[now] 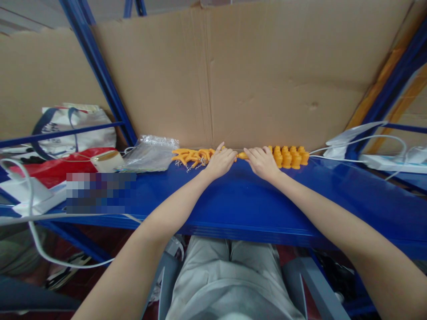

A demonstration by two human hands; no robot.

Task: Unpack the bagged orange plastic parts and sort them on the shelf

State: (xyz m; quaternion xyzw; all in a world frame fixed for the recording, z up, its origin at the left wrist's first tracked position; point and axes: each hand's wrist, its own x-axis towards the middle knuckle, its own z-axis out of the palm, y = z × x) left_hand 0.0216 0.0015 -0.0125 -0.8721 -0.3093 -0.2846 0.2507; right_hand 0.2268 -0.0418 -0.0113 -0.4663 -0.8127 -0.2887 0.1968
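Note:
Both my hands rest at the far edge of a blue table (233, 200), close together. My left hand (220, 162) is curled with fingers bent, right beside a pile of thin orange pieces with small metal chains (191, 156). My right hand (262, 162) is also curled, and a small orange piece (242, 155) shows between the two hands; which hand grips it is unclear. Just right of my right hand stand several small orange figures (290, 156) in rows against the cardboard.
A cardboard wall (250, 75) backs the table. A clear plastic bag (148, 153), a tape roll (106, 161) and a red bag (56, 166) lie left. White cables and a power strip (383, 162) lie right. Blue rack posts (100, 75) frame the space.

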